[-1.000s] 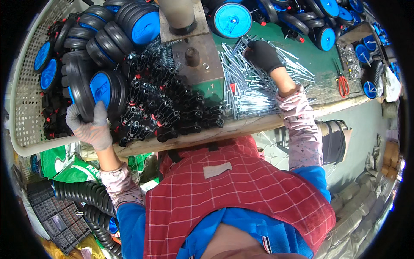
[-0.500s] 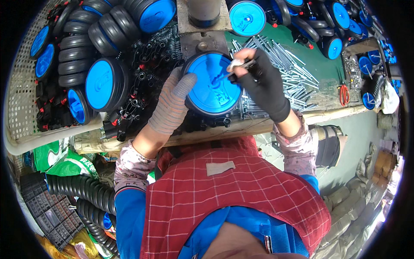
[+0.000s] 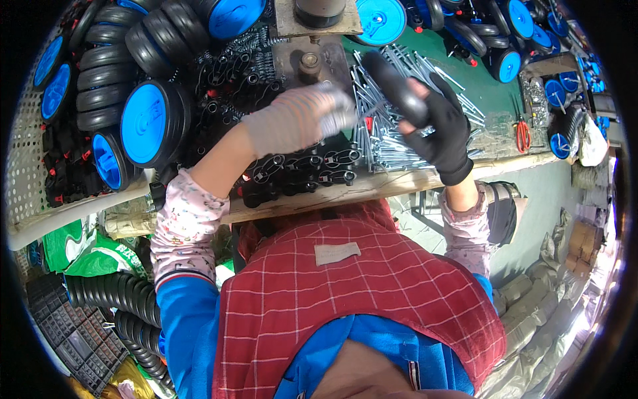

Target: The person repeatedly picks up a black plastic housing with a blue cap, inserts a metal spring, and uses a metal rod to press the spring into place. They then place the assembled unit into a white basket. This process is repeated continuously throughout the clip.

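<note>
At nine o'clock, a white crate (image 3: 25, 183) holds blue wheels (image 3: 56, 92) and black parts (image 3: 66, 163); at twelve, we cannot tell if our blurred left hand (image 3: 299, 118) grips anything; at one, a glossy black-tyred wheel (image 3: 397, 86), edge-on, is gripped by our right hand (image 3: 440, 132).

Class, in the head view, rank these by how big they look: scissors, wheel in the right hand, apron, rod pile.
Largest to smallest:
1. Apron
2. Rod pile, partly covered
3. Wheel, seen edge-on
4. Scissors
</note>
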